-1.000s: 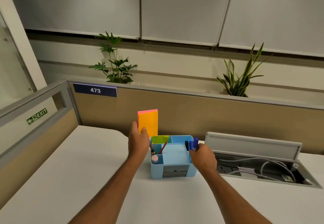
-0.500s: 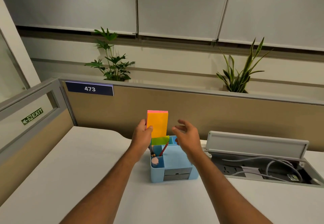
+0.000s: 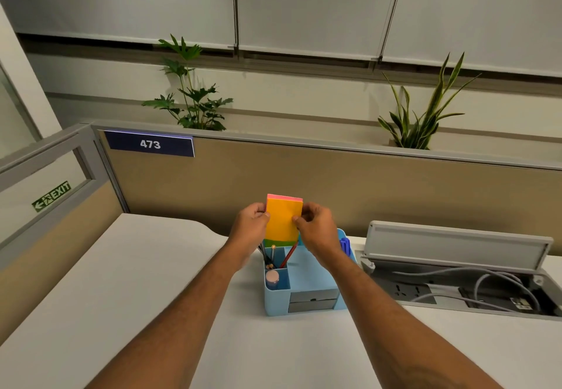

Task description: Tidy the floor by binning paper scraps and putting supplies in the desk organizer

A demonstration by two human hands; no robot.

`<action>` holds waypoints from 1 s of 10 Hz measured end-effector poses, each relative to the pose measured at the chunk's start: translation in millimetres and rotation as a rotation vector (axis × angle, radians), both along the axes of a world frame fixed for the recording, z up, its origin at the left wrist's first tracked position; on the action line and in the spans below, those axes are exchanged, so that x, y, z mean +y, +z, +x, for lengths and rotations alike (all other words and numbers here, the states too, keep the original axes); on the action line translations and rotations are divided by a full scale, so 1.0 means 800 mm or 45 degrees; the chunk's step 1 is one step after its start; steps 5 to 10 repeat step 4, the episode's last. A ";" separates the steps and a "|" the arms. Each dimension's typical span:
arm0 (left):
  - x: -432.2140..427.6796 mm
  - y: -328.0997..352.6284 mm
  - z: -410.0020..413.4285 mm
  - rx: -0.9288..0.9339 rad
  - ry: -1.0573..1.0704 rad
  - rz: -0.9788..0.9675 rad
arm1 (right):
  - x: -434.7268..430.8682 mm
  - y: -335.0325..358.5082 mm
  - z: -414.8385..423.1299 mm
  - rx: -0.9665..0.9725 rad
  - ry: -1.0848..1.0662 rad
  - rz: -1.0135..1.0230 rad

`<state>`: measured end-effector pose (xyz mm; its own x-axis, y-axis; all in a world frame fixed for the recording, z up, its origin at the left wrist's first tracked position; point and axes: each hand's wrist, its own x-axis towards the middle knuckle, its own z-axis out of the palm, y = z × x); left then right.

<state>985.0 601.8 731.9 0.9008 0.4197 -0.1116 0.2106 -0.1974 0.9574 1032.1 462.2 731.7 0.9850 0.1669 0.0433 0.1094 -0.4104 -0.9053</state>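
So both hands are on the orange sticky-note pad with a pink top edge [image 3: 283,218], held upright right over the back of the light blue plastic desk organizer [image 3: 307,285]. The left hand [image 3: 250,226] pinches the pad's left edge and the right hand [image 3: 316,230] pinches the right edge, so the pad sits squarely between the two sets of fingers. The left thumb lies on the front face near the left edge, the right thumb presses the front face near the right edge, and the other fingers curl round behind where they can't really be seen. Both grips are closed on the pad, no slack visible.

The pad's bottom edge meets a green strip [image 3: 280,242] at the organizer's rear compartment; can't tell if that strip is part of the pad or a separate pad already in there.

The organizer sits on the white surface [image 3: 121,282], close to the tan cubicle partition [image 3: 395,194]. Its front-left pocket has a pink-capped round thing [image 3: 272,278], and behind that a slot holds a red pencil [image 3: 288,257] leaning right plus a couple of darker pens. A blue marker [image 3: 345,245] pokes up on the right side, just beside the right wrist. To the right of the organizer, the grey cable hatch [image 3: 456,245] is flipped open with white cables inside.
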 end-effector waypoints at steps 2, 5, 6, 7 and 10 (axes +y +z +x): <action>0.002 -0.010 0.000 -0.007 0.043 -0.157 | -0.005 -0.021 -0.001 -0.017 0.013 -0.142; -0.008 -0.007 -0.010 -0.096 0.202 -0.129 | -0.009 -0.027 -0.013 -0.032 -0.193 -0.063; -0.008 -0.007 -0.010 -0.096 0.202 -0.129 | -0.009 -0.027 -0.013 -0.032 -0.193 -0.063; -0.008 -0.007 -0.010 -0.096 0.202 -0.129 | -0.009 -0.027 -0.013 -0.032 -0.193 -0.063; -0.008 -0.007 -0.010 -0.096 0.202 -0.129 | -0.009 -0.027 -0.013 -0.032 -0.193 -0.063</action>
